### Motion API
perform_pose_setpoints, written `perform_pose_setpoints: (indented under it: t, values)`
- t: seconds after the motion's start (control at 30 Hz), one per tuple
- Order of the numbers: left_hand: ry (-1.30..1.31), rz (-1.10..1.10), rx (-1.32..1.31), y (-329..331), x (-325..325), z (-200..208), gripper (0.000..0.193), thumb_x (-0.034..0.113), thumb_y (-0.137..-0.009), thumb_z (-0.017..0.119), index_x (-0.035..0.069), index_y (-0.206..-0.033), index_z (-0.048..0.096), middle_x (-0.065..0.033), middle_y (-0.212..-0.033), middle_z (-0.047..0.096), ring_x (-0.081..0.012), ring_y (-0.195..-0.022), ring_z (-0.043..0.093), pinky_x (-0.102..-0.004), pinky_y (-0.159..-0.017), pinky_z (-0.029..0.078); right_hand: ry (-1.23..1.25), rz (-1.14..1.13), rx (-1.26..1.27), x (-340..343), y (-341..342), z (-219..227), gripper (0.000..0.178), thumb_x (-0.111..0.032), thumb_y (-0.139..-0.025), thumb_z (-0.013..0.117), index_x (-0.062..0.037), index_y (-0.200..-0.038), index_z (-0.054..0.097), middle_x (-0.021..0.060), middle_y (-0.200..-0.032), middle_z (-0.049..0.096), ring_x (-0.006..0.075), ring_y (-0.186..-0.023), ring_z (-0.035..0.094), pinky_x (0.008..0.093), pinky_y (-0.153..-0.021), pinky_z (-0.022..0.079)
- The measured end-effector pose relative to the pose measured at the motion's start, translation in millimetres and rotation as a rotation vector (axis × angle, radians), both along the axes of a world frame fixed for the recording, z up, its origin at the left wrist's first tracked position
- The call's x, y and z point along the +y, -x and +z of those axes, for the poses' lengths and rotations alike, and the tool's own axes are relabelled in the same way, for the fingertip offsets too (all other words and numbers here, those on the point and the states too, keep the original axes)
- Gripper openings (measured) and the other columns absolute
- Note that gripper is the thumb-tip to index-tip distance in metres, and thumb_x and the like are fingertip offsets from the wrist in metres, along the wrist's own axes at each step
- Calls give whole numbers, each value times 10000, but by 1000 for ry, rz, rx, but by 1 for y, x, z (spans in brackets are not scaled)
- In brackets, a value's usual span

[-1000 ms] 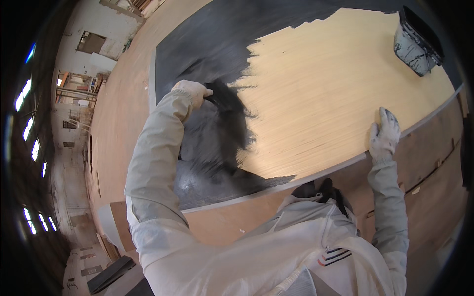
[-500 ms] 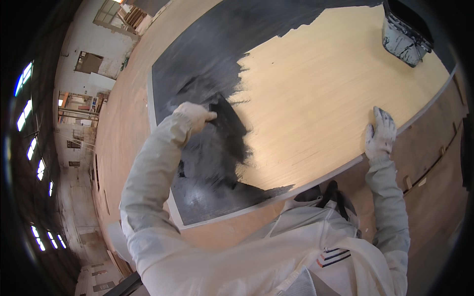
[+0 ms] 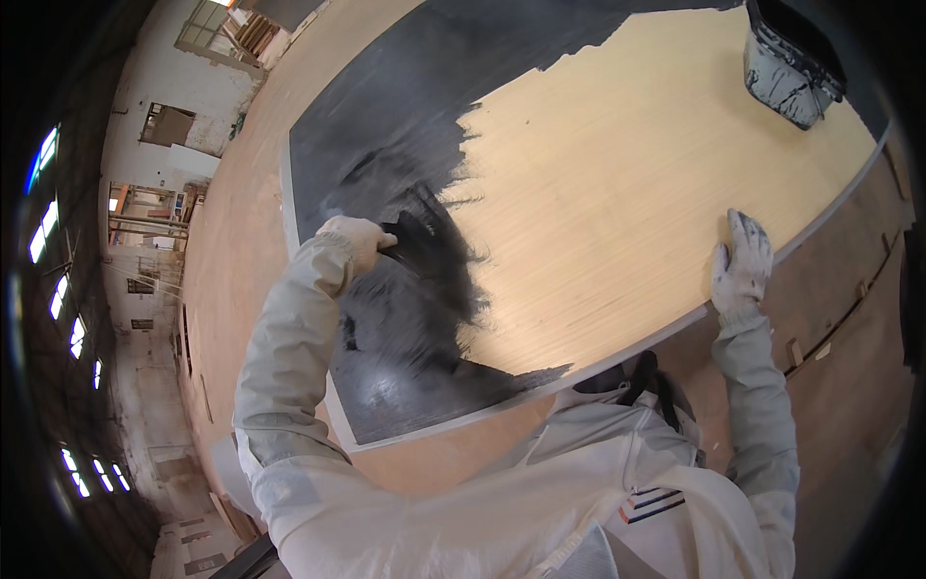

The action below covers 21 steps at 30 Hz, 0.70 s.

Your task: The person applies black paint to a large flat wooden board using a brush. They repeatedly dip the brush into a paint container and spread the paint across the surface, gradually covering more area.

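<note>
In a white glove, my left hand (image 3: pixel 355 241) closes round a dark spreading tool (image 3: pixel 388 237), whose far end blends into the black coating. It works over the wet black coating (image 3: pixel 429 261) on the left part of a large pale board (image 3: pixel 598 183). A ragged edge divides the black from the bare yellowish surface. My right hand (image 3: pixel 743 262), in a white glove with black-stained fingers, lies flat with fingers stretched near the board's right front edge.
A black-smeared, pale tub (image 3: pixel 786 82) stands on the board's far right. The board's light rim (image 3: pixel 531 391) runs close to my body. Brownish floor (image 3: pixel 227 261) surrounds it, and a pale wall (image 3: pixel 188 92) with openings rises at the left.
My left hand has moved left and slightly nearer, drawing the tool with it across the black area. My right hand stays in place.
</note>
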<state>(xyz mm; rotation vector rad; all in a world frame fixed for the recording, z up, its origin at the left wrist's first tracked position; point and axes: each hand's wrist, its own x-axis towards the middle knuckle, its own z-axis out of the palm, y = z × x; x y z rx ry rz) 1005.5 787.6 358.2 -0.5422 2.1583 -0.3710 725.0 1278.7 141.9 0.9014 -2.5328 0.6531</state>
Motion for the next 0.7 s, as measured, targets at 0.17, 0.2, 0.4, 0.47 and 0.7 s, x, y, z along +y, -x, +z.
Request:
perform_pose_setpoints:
  t: [0.17,0.2,0.4,0.47,0.7]
  values:
    - [12,-5,-55,-7,30,-4,477,249,-1014,632,390,-1470,658,-54,-1293,765,-314,-1190,735,-439,-1011,588,-38,-18,-20,0,0,2,598,-129,-924,654,-70,-1514,578,181,-1450,626,405,-1391,525,542,-1225,368]
    - [-6,-12,-47,-2,41,0,477,251,-1017,626,388,-1473,656,-61,-1278,769,-321,-1182,736,-440,-1007,589,-28,-16,-8,2,1,2,599,-129,-922,655,-68,-1513,578,182,-1452,624,406,-1391,525,542,-1224,369]
    - [-14,10,146,-6,19,4,461,259,-1014,639,339,-1468,668,-151,-1077,785,-381,-1040,752,-463,-911,591,-28,8,-13,0,-1,3,603,-140,-914,660,-58,-1506,583,187,-1454,623,411,-1381,529,540,-1220,373]
    - [-10,6,41,1,23,-3,465,250,-1015,639,342,-1469,667,-134,-1105,788,-370,-1052,753,-467,-917,593,-23,21,-22,-1,-1,7,604,-149,-913,664,-59,-1505,585,186,-1447,626,413,-1377,531,544,-1221,371]
    - [17,-81,74,17,4,3,479,252,-996,651,361,-1462,676,-103,-1172,788,-340,-1088,755,-450,-964,590,-39,-5,-40,-1,0,4,611,-154,-904,668,-62,-1502,587,181,-1463,614,418,-1388,515,553,-1231,350]
